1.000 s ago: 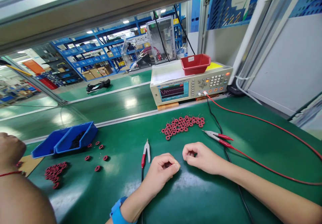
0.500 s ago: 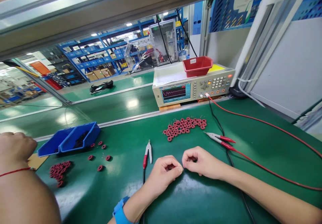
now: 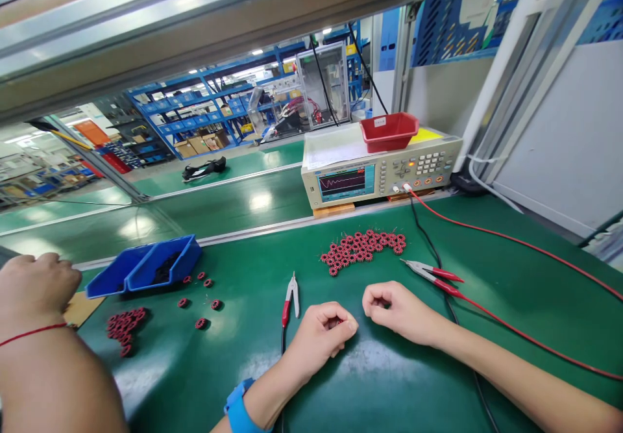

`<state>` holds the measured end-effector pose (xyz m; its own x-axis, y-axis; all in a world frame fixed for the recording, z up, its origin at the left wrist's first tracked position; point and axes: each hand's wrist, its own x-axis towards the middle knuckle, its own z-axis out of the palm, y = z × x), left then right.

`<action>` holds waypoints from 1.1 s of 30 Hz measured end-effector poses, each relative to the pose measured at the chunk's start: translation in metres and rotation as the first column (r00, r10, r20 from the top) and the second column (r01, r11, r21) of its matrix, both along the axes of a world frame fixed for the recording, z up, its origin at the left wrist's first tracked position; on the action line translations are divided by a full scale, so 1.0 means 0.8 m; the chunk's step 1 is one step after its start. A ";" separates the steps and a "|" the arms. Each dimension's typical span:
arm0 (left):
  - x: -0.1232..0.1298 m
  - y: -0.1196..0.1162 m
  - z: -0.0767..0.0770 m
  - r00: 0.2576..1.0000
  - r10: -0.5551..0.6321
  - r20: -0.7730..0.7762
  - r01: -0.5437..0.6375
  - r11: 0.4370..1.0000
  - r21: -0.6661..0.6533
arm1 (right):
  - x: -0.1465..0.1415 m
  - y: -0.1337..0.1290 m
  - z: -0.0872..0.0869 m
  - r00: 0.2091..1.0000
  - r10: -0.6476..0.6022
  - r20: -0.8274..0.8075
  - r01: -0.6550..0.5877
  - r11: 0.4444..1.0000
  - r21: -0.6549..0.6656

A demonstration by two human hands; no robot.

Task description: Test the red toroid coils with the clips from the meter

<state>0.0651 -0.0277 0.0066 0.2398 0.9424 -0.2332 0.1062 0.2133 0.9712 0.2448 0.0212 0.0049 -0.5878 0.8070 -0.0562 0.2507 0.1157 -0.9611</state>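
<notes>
My left hand (image 3: pixel 322 337), with a blue band at the wrist, is closed in a pinch over the green bench. A bit of a red-and-black toroidal coil (image 3: pixel 335 322) shows between its fingers; the rest is covered. To its right, my right hand (image 3: pixel 395 311) is curled, thumb against forefinger, and I cannot make out anything in it. A gap separates the two hands. Beside my left hand lies a test clip (image 3: pixel 291 296) with a red grip and black lead. Beyond my right hand lies another clip (image 3: pixel 431 272) with red handles. Many similar coils (image 3: pixel 363 250) form a cluster farther back.
A bench tester (image 3: pixel 382 170) with a lit screen stands behind, carrying a red tray (image 3: pixel 389 132). On the left are blue bins (image 3: pixel 163 267), loose coils (image 3: pixel 200 323) and a second cluster (image 3: pixel 125 329). Another person's arm (image 3: pixel 48 361) reaches in there. Leads cross the right side.
My right hand has drawn slightly away from my left, widening the gap. The left keeps its pinch. The whole view has shifted a little, so the scene sits farther right.
</notes>
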 end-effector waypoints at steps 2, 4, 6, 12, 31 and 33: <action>-0.001 0.001 -0.003 1.000 0.007 0.005 -0.007 1.000 -0.028 | -0.001 -0.001 0.000 1.000 0.007 0.027 -0.008 1.000 0.025; -0.002 0.003 -0.005 0.999 0.021 0.030 -0.019 0.999 -0.050 | -0.001 -0.001 -0.001 0.999 -0.001 0.053 -0.001 0.999 0.043; -0.002 0.003 -0.006 0.997 0.037 0.065 -0.033 0.997 -0.068 | 0.000 0.000 -0.003 0.997 -0.018 0.076 0.015 0.999 0.048; 0.000 0.004 -0.005 0.986 0.092 0.138 -0.077 0.991 -0.108 | 0.002 0.004 -0.010 0.994 -0.045 0.098 0.041 0.998 0.037; 0.003 -0.004 -0.011 0.990 0.078 -0.114 -0.062 0.988 0.140 | -0.005 -0.016 0.003 0.980 -0.113 0.164 0.054 0.942 0.331; 0.003 -0.005 -0.010 0.984 0.073 -0.163 -0.045 0.985 0.167 | -0.005 -0.018 0.003 0.981 -0.099 0.167 0.035 0.937 0.347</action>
